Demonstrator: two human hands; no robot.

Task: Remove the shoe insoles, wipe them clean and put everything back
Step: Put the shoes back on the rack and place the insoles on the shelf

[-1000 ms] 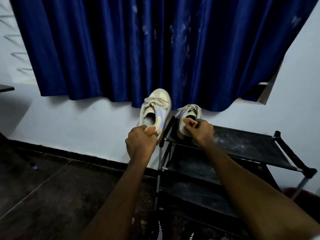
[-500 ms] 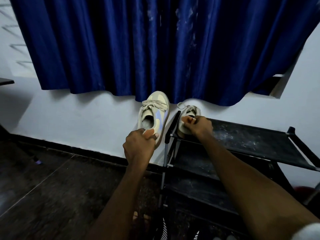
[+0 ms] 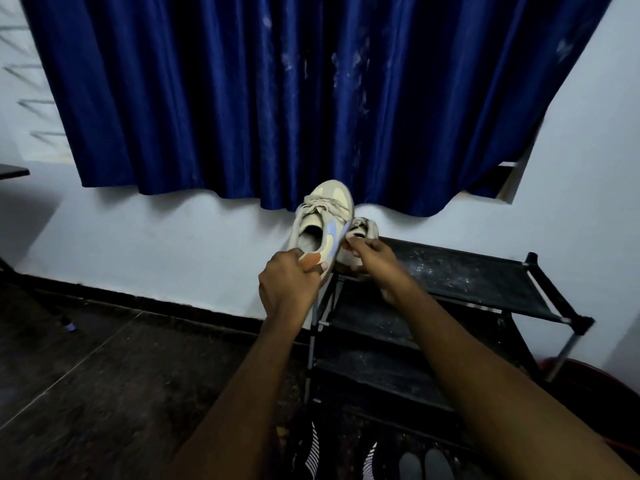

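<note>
A beige sneaker (image 3: 325, 216) with a pale blue side patch and an orange heel tab is held up in the air, toe pointing at the curtain. My left hand (image 3: 289, 284) grips it at the heel, thumb on the orange tab. The second beige sneaker (image 3: 362, 233) sits at the left end of the black rack's top shelf (image 3: 460, 271), partly hidden behind the first. My right hand (image 3: 375, 261) pinches its heel rim. A pale insole shows inside the raised sneaker's opening (image 3: 310, 239).
A dark blue curtain (image 3: 277, 98) hangs on the white wall right behind the shoes. The rack has lower shelves (image 3: 381, 368), with striped and dark footwear (image 3: 374, 462) at its foot. Dark floor (image 3: 104, 393) lies to the left; a red object (image 3: 595, 375) is at right.
My left hand has brought the raised sneaker rightward, so it now overlaps the sneaker on the shelf. My right hand stays on that second sneaker's heel.
</note>
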